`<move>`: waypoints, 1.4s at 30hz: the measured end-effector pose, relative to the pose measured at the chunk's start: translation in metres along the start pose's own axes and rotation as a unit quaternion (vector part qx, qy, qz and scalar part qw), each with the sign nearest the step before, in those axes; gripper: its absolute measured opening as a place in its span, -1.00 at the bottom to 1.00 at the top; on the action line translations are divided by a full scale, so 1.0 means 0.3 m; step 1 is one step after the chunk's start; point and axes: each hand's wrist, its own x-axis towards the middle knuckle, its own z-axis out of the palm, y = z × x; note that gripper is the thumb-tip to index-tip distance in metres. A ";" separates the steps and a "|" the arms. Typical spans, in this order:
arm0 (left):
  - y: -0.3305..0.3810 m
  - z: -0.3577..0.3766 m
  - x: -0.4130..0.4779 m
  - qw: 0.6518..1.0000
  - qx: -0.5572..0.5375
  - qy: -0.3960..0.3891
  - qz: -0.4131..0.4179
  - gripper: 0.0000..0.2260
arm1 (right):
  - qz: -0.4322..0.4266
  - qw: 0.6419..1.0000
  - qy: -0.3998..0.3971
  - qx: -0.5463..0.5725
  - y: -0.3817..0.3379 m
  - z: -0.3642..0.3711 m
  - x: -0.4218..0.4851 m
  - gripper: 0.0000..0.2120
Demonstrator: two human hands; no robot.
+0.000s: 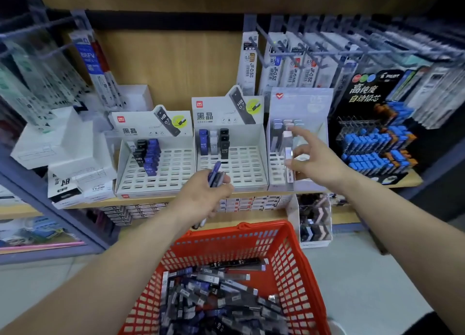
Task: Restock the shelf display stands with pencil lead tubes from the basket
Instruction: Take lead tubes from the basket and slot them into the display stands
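Two deli stands — HB 0.7 tubes

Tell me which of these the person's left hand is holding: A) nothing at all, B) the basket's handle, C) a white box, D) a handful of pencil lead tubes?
D: the left hand grips several blue and dark pencil lead tubes in front of the middle display stand, well above the red basket.
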 end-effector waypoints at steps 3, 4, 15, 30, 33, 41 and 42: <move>-0.007 0.019 0.012 1.000 -0.006 0.003 0.011 -0.95 | 0.007 0.997 0.076 0.027 0.022 -0.038 0.036 -0.59; -0.009 0.023 0.015 1.000 -0.012 0.000 0.016 -0.95 | 0.001 0.994 0.103 0.026 0.026 -0.046 0.047 -0.66; -0.032 -0.009 0.026 0.998 -0.031 -0.035 0.032 -0.95 | -0.046 0.980 0.191 -0.022 0.066 -0.051 0.100 -0.84; -0.033 -0.024 0.021 0.998 -0.019 0.042 0.034 -0.89 | -0.120 0.967 0.206 -0.093 0.026 -0.021 0.134 -0.96; -0.034 -0.029 0.023 0.997 -0.025 0.054 0.040 -0.90 | -0.140 0.961 0.189 -0.144 0.018 -0.006 0.151 -0.94; -0.048 -0.047 0.029 0.997 -0.015 0.057 0.053 -0.73 | -0.095 0.963 0.193 -0.162 0.072 -0.004 0.170 -0.91; -0.048 -0.050 0.029 0.997 -0.011 0.061 0.052 -0.74 | -0.096 0.961 0.194 -0.174 0.074 -0.004 0.169 -0.90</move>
